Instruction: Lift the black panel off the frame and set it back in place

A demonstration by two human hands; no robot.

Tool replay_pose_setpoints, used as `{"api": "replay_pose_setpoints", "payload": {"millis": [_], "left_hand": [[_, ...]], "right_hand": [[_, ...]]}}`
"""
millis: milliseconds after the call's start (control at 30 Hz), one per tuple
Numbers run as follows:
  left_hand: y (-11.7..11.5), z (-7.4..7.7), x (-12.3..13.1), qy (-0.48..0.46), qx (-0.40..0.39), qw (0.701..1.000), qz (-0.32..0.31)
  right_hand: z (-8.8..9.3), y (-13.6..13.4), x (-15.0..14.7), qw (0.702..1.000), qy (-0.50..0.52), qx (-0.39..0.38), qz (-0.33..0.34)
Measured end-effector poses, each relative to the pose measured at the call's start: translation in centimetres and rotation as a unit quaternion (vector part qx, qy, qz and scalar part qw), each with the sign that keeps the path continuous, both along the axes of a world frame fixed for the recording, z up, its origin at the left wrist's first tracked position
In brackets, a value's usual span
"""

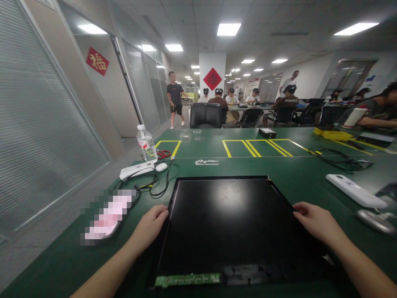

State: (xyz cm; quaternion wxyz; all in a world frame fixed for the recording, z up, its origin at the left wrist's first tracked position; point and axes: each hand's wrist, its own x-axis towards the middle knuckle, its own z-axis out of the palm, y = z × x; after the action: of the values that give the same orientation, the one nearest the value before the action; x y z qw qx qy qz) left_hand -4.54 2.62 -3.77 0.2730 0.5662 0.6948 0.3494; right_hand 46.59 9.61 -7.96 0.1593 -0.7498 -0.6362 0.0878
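A large black display panel (226, 223) in a thin black frame lies in front of me on the green table. A strip of green circuit board (187, 279) shows along its near edge, at the left. My left hand (154, 223) holds the panel's left edge, fingers closed and the thumb along the rim. At the opposite side my right hand (316, 221) grips the right edge with curled fingers. The undersides of both hands' grips are hidden.
Left of the panel are a blurred pink item (108, 217), cables, a white power bank (136, 169), red scissors (163, 154) and a water bottle (147, 142). To the right lies another white device (355, 190). Small white pieces (206, 162) lie beyond the panel. Several people sit farther back.
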Motion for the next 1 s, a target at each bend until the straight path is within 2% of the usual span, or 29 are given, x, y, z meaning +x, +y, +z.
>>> {"api": "replay_pose_setpoints", "payload": {"millis": [200, 333, 467, 700, 1000], "left_hand": [[-1.1, 0.7, 1.1, -0.189, -0.020, 0.981, 0.047], [-1.2, 0.9, 1.4, -0.304, -0.037, 0.948, 0.087], [-0.9, 0.5, 1.6, -0.386, -0.034, 0.912, 0.134], [-0.4, -0.2, 2.1, -0.470, -0.049, 0.866, 0.164], [-0.5, -0.3, 2.0, -0.503, -0.067, 0.851, 0.135]], "right_hand": [[-0.2, 0.0, -0.2, 1.000, 0.020, -0.001, 0.002], [-0.1, -0.1, -0.1, 1.000, 0.027, -0.007, 0.009], [0.0, -0.2, 0.0, 0.999, 0.029, -0.017, 0.017], [0.1, -0.1, -0.2, 0.999, 0.032, -0.024, 0.021], [0.0, -0.1, -0.1, 0.999, 0.034, -0.021, 0.011]]}}
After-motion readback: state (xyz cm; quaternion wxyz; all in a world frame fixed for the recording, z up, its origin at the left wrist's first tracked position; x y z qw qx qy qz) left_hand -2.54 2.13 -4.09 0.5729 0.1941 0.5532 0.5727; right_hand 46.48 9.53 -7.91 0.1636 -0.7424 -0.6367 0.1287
